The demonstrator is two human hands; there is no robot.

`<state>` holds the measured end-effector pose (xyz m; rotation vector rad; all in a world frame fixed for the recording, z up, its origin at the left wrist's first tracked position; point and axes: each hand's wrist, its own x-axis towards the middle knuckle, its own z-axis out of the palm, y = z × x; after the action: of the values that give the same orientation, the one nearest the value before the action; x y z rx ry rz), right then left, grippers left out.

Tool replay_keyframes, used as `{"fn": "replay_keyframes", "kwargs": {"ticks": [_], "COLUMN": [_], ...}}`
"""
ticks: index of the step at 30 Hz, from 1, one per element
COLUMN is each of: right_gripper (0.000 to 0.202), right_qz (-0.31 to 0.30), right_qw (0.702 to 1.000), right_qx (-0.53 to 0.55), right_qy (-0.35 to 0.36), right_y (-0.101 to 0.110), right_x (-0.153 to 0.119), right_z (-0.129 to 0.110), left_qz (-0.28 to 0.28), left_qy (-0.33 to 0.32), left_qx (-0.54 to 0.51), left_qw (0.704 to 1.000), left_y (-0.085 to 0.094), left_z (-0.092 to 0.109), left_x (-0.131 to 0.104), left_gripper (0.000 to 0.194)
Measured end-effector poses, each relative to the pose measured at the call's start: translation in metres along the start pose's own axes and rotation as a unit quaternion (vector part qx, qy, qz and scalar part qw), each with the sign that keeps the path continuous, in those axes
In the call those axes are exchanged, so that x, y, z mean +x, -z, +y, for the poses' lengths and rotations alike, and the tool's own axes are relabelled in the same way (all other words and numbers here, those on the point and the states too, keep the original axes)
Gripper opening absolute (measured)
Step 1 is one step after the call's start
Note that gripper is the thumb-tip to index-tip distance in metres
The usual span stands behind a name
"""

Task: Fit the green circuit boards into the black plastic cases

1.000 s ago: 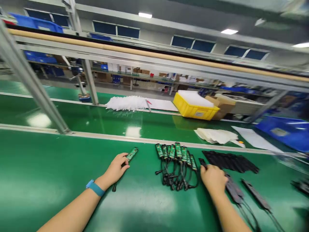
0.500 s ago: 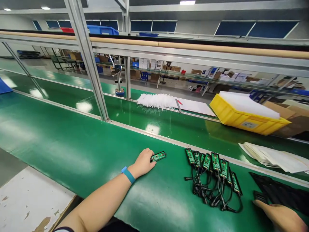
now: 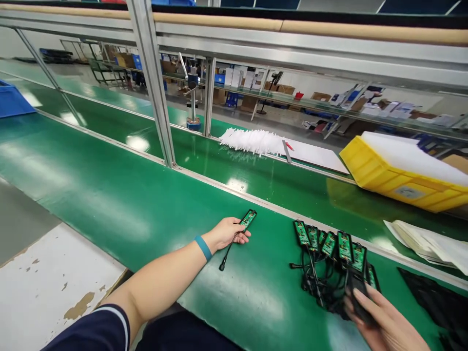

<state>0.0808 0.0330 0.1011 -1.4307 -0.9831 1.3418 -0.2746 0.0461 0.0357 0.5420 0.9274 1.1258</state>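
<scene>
My left hand (image 3: 231,232), with a teal band at its wrist, is closed on a green circuit board in a black frame (image 3: 249,219). From that board a short black cable with a plug (image 3: 223,266) hangs down past the fingers. My right hand (image 3: 380,312) grips a flat black plastic casing (image 3: 360,295), slightly blurred. It is in front of a row of similar circuit boards (image 3: 344,245) and hides part of them. Their black cables (image 3: 315,287) lie tangled on the green bench toward me.
Black bags or sheets (image 3: 431,302) lie at the right, with pale paper sheets (image 3: 420,243) behind. Across the metal rail stand a yellow crate (image 3: 405,183) and a pile of white strips (image 3: 252,141). A metal post (image 3: 153,87) rises left of centre; a blue bin (image 3: 14,100) sits far left.
My right hand has come left from beside the black bags to the boards, carrying the black casing. My left hand has turned and tilted its board upright, bringing the cable into view. The view has dipped.
</scene>
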Motion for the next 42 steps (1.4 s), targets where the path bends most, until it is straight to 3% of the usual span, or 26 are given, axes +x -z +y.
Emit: {"fn": "replay_keyframes", "kwargs": {"ticks": [3, 6, 11, 15, 19, 24, 30, 42], "right_gripper": [0.056, 0.070, 0.072, 0.073, 0.071, 0.066, 0.066, 0.057], "right_qz": [-0.118, -0.201, -0.211, -0.204, -0.204, -0.208, -0.211, -0.192], "right_qw": [0.989, 0.974, 0.970, 0.973, 0.977, 0.977, 0.976, 0.974], "right_qx": [0.078, 0.105, 0.118, 0.103, 0.063, 0.035, 0.030, 0.082], "right_qy": [-0.040, -0.021, -0.028, -0.030, -0.027, -0.024, -0.036, -0.087], "right_y": [-0.062, -0.112, -0.156, -0.161, -0.158, -0.158, -0.155, -0.153], "right_x": [-0.003, 0.009, 0.033, 0.039, 0.042, 0.044, 0.047, 0.047], "right_z": [-0.008, -0.011, 0.011, 0.036, 0.046, 0.042, 0.042, 0.043], "left_qz": [-0.032, -0.063, -0.045, -0.020, -0.028, -0.081, -0.106, -0.059], "left_qy": [0.009, 0.023, 0.005, -0.022, -0.049, -0.016, 0.023, 0.035], "left_qx": [0.007, 0.012, 0.017, 0.023, 0.039, 0.019, -0.028, 0.037], "left_qw": [0.999, 0.998, 0.999, 0.999, 0.998, 0.996, 0.994, 0.997], "left_y": [-0.004, -0.005, -0.005, -0.013, -0.020, -0.015, 0.000, -0.013], "left_z": [0.003, 0.007, 0.008, 0.006, 0.007, 0.009, 0.008, 0.011], "left_x": [-0.006, -0.010, -0.010, -0.012, -0.015, -0.011, -0.001, -0.012], "left_gripper": [0.016, 0.018, 0.024, 0.039, 0.051, 0.045, 0.031, 0.043]}}
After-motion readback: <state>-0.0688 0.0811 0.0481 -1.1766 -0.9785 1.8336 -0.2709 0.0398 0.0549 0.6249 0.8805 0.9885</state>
